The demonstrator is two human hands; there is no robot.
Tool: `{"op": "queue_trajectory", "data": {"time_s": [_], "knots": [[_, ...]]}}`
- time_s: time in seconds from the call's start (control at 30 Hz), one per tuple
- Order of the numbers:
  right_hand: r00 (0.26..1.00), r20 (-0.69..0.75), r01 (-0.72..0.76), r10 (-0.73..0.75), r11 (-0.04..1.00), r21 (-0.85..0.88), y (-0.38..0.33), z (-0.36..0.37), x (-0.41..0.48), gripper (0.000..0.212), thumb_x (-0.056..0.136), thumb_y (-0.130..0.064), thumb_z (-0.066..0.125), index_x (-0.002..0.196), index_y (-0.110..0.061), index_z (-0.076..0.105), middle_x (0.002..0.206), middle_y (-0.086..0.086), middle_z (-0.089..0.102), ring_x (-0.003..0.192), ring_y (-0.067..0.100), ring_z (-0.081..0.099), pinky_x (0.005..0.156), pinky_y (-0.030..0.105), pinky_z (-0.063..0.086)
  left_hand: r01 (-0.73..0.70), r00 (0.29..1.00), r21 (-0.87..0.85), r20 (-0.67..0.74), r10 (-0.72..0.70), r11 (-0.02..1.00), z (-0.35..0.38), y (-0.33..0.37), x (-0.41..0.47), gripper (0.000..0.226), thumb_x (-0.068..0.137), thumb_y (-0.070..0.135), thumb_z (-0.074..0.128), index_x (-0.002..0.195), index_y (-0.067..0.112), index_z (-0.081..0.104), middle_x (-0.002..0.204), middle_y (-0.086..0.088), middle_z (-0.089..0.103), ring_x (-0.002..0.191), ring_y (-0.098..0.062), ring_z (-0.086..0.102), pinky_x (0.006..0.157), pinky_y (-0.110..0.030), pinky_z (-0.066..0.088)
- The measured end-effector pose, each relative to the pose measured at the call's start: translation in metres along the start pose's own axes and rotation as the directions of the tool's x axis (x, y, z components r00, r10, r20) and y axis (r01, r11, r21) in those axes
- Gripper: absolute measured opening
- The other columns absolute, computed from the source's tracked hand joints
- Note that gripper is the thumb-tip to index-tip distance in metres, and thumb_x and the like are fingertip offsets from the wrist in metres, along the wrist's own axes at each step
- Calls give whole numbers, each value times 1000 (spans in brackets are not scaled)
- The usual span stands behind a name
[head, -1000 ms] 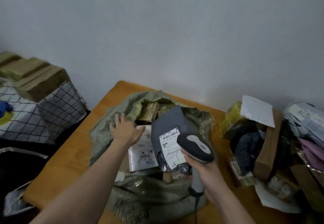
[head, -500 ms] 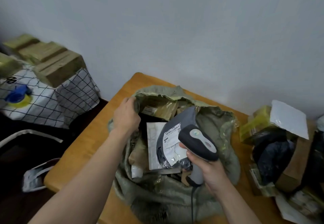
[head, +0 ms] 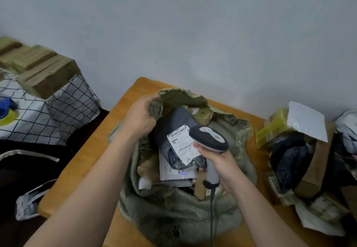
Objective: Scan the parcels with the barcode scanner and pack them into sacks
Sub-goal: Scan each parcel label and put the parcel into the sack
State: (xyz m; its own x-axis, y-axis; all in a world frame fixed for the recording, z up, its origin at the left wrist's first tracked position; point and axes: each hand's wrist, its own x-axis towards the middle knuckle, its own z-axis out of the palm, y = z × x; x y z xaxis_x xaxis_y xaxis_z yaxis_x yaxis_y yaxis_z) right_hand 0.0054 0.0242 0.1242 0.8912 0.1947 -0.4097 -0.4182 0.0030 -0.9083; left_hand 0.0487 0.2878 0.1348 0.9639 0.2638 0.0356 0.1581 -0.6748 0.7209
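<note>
A green woven sack (head: 173, 214) lies open on the wooden table (head: 81, 167), filled with parcels. My left hand (head: 140, 117) grips the sack's far left rim and holds it up. A grey mailer with a white barcode label (head: 173, 128) lies on top inside the sack, over a white parcel and small brown boxes. My right hand (head: 218, 159) grips the handle of the grey barcode scanner (head: 209, 140), whose head hangs just over the mailer's label. The scanner's cable runs down toward me.
A pile of parcels (head: 301, 150) sits on the table's right side: a yellow box, a white mailer, dark bags, brown boxes. Left of the table stands a checked white bag (head: 63, 109) with cardboard boxes (head: 44, 72) on top. The wall is close behind.
My left hand went from lying flat on the sack's parcels to gripping the sack's rim and lifting it. The grey mailer has sunk deeper into the sack; the scanner stays over it.
</note>
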Motion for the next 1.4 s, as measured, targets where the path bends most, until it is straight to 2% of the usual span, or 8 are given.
{"op": "queue_trajectory", "data": {"time_s": [0.1, 0.33, 0.47, 0.6, 0.7, 0.97, 1.27, 1.4], "knots": [[998, -28, -49, 50, 998, 28, -6, 10, 21, 23, 86, -10, 81, 108, -15, 76, 108, 16, 75, 88, 22, 68, 63, 33, 58, -30, 998, -26, 61, 32, 999, -8, 12, -1, 82, 70, -19, 51, 134, 31, 63, 130, 11, 55, 126, -14, 49, 104, -29, 46], [995, 65, -90, 80, 982, 169, 5, 27, 50, 23, 89, -4, 75, 110, -12, 71, 99, 1, 77, 97, 16, 71, 106, 49, 52, -16, 985, -192, 164, 48, 981, -21, 12, -12, 77, 74, -19, 50, 131, 31, 66, 124, 8, 64, 118, -12, 61, 91, -19, 51], [987, 69, -155, 146, 977, 145, 17, 18, 39, 38, 89, -14, 77, 126, -14, 67, 107, -4, 76, 101, 11, 70, 100, 55, 55, -2, 978, -18, 209, 6, 1000, -8, 4, -23, 79, 80, -4, 61, 146, 37, 51, 128, 5, 60, 78, -15, 64, 63, -24, 55], [990, -11, -133, 138, 970, 202, 27, -8, 24, 41, 87, -15, 80, 125, -20, 67, 122, 0, 70, 115, 19, 64, 93, 57, 58, -8, 955, 141, 296, -34, 990, 25, 7, -37, 81, 89, 13, 68, 157, 37, 30, 134, 0, 57, 109, -28, 63, 89, -42, 54], [990, -83, -89, 115, 961, 262, 32, -41, 7, 38, 87, -16, 79, 123, -22, 69, 126, 5, 71, 117, 25, 67, 89, 58, 59, 0, 977, 317, 201, -67, 948, 52, 17, -43, 80, 86, 27, 72, 156, 31, 32, 138, -15, 56, 123, -40, 54, 94, -50, 49], [951, -299, 57, 77, 909, 413, 32, -153, -47, 45, 90, -12, 76, 132, -22, 63, 126, 5, 70, 106, 24, 73, 80, 49, 63, -199, 947, 116, 277, 161, 973, 137, 116, -73, 56, 90, 30, 74, 142, 23, 54, 135, -6, 61, 122, -28, 57, 90, -40, 48], [890, -447, 162, 95, 850, 502, 58, -286, -112, 47, 88, -19, 79, 132, -24, 62, 126, 6, 69, 110, 23, 71, 86, 48, 62, -132, 814, -81, 560, 155, 988, 280, 243, -111, 55, 86, 44, 72, 137, 31, 55, 125, 3, 61, 118, -19, 61, 99, -46, 55], [863, -491, 201, 118, 812, 548, 72, -330, -128, 59, 83, -16, 83, 136, -20, 58, 128, 10, 68, 109, 24, 71, 77, 39, 63, -162, 785, -2, 605, 130, 987, 342, 272, -112, 47, 90, 38, 75, 133, 30, 57, 132, 8, 54, 121, -16, 52, 101, -42, 50]]}}
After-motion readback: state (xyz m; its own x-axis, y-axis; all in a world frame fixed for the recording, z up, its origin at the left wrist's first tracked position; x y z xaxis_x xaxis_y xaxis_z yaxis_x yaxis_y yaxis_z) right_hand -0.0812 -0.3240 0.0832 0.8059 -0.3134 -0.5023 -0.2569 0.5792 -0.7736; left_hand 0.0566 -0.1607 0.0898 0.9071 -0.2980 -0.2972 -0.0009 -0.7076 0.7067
